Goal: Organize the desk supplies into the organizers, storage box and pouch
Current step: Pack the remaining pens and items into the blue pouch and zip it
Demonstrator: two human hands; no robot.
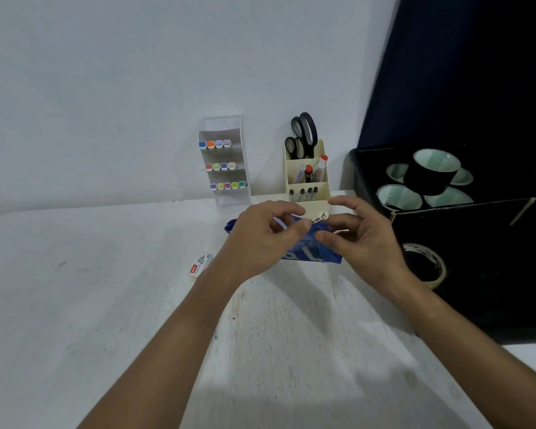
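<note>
Blue pouch (307,253) pinched at its top by both — left hand (260,239), right hand (362,239) — fingers curled

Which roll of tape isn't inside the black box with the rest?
The clear tape roll lying flat on the black surface beside the right hand. The other rolls, dark ones, sit stacked inside the black box farther back.

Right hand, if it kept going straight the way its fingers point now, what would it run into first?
The right hand points left across the blue pouch, so it would likely meet the left hand first, at the zipper pull. Depth between them is hard to judge.
</note>
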